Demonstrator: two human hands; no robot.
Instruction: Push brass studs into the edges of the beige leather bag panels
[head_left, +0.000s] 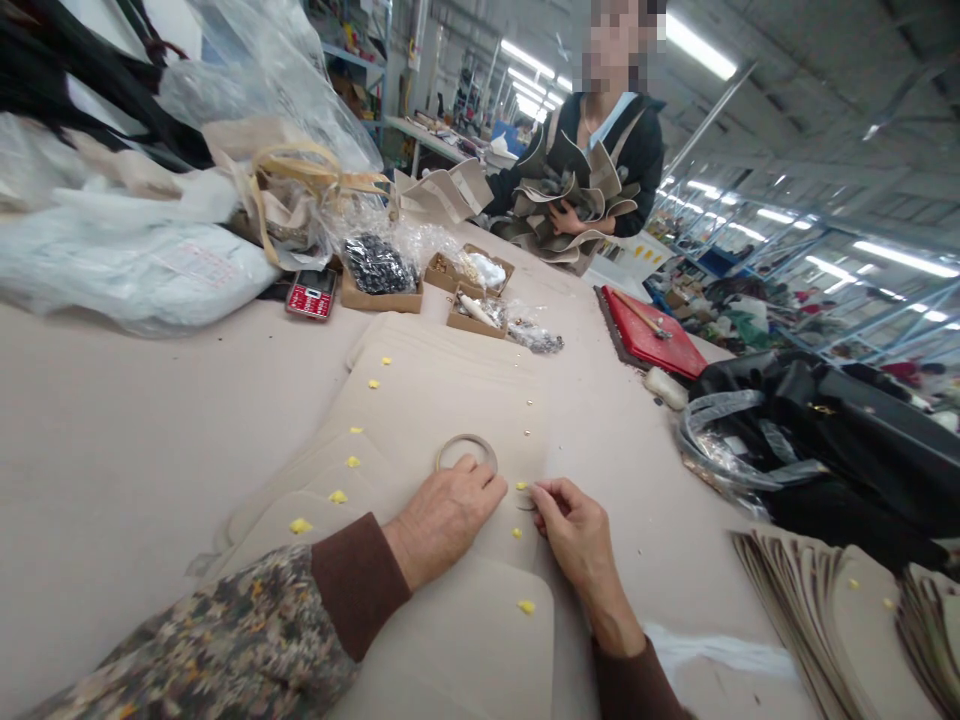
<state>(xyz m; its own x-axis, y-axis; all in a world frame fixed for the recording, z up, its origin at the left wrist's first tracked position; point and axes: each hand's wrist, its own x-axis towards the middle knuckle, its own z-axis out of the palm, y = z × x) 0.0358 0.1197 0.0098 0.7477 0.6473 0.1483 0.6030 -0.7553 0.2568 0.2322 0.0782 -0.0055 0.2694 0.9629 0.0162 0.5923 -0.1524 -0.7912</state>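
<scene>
My left hand (444, 515) lies knuckles-up on a spread of overlapping beige leather panels (420, 410), its fingers curled against a roll of beige tape (466, 451). My right hand (574, 530) rests beside it with thumb and forefinger pinched on something small and dark near a yellow sticker (521, 486). More yellow stickers (339, 496) dot the panel edges.
Small cardboard boxes of hardware (380, 280) and a red phone (311, 294) sit behind the panels, plastic bags (127, 260) at left. A red board (649, 335) and black bags (847, 420) lie at right, stacked panels (825, 610) near right. A person (592, 170) opposite holds leather pieces.
</scene>
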